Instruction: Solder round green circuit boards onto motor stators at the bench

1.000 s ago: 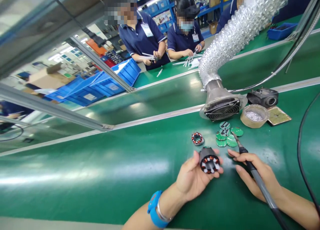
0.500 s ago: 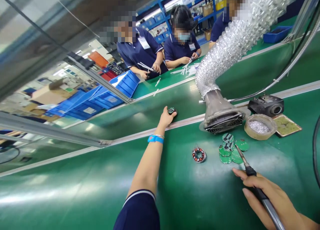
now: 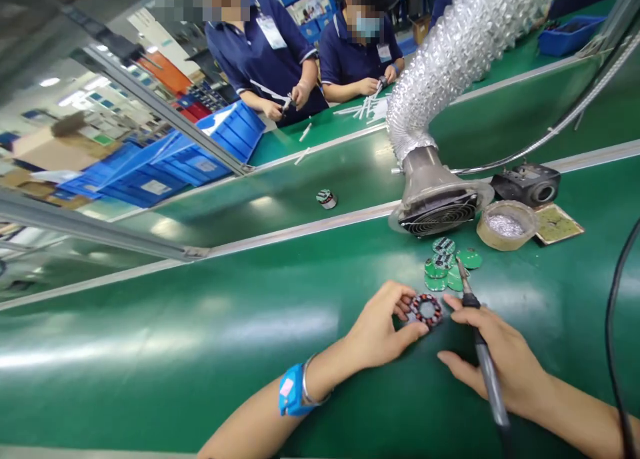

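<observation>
My left hand [image 3: 383, 329] pinches a small round stator ring [image 3: 427, 309] with red-wound coils, held just above the green bench. Beside it, my right hand [image 3: 493, 352] is wrapped round a soldering iron [image 3: 477, 332], whose tip points up toward a cluster of several round green circuit boards [image 3: 447, 267]. A black motor part [image 3: 327, 198] with coils lies alone on the moving green belt further back.
A silver flexible duct ends in a fan-grilled hood [image 3: 437, 202] behind the boards. Next to it stand a roll holding solder [image 3: 506, 224], a sponge tray [image 3: 557, 224] and a black device [image 3: 525, 183]. Two people in navy shirts work across the belt near blue crates [image 3: 175, 162].
My left hand left the black motor part on the far belt, drew back and picked up the stator ring from the bench. My right hand kept the soldering iron.
</observation>
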`<state>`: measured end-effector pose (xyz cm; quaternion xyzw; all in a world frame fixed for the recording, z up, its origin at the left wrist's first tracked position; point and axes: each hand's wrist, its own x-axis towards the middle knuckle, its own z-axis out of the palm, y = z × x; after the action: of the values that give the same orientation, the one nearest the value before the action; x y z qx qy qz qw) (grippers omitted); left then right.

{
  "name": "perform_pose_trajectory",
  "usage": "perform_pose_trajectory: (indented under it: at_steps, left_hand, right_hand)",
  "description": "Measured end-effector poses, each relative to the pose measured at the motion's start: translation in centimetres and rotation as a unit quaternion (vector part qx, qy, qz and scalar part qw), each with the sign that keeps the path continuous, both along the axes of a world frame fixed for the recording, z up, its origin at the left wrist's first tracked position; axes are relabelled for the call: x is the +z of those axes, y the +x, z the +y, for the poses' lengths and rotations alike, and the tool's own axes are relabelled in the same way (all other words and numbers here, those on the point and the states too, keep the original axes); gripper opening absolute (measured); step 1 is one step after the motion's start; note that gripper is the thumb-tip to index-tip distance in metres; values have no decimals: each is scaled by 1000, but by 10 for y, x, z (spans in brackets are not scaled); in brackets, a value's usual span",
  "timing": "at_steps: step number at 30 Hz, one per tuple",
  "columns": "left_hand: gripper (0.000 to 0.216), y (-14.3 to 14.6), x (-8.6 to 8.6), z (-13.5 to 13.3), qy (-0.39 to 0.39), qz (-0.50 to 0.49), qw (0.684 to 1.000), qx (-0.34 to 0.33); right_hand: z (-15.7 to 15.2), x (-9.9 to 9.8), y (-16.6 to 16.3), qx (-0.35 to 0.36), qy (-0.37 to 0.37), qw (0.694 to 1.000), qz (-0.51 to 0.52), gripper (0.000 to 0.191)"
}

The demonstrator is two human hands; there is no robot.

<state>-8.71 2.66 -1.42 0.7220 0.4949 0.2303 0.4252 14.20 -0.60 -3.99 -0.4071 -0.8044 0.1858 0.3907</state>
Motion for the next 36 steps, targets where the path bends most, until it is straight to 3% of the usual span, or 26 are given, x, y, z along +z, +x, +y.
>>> perform_pose_trajectory:
  at_steps: [4, 7, 9, 12, 15, 17, 20, 25, 31, 33, 36]
  left_hand:
    - [30, 28, 0, -16, -17, -44, 998, -43]
    - [12, 32, 5, -23, 25, 18, 997, -72]
    - [16, 26, 10, -26, 25, 63, 992, -107]
    - [24, 12, 19, -21, -100, 51, 981, -159]
    - [23, 9, 22, -8, -245, -50, 964, -91]
    - [30, 19, 19, -1, -287, -95, 953, -37]
    - [42, 39, 14, 7, -344, -101, 931, -69]
    - [22, 49, 11, 12, -399, -79, 910, -77]
    - [21, 15, 15, 17, -330, -69, 941, -35]
    - [22, 6, 15, 22, -248, -48, 967, 26]
    - [19, 9, 7, 34, -21, 46, 996, 75]
  right_hand:
    - [0, -2, 4, 11, -17, 1000, -14, 34]
    - [-2, -4, 16, 24, -33, 999, -20, 37]
    - [-4, -4, 24, 30, -40, 999, -23, 38]
    - [-5, -4, 31, 36, -47, 998, -18, 40]
    - [-6, -4, 34, 43, -59, 997, -15, 41]
    - [-7, -5, 36, 44, -66, 997, -17, 41]
    - [-7, -6, 40, 50, -70, 996, -19, 41]
    - [-5, -3, 45, 93, -89, 991, -18, 41]
    - [-2, 3, 47, 119, -86, 989, -13, 36]
    - [-1, 3, 47, 115, -86, 990, -4, 36]
    - [1, 2, 49, 116, -87, 989, 2, 37]
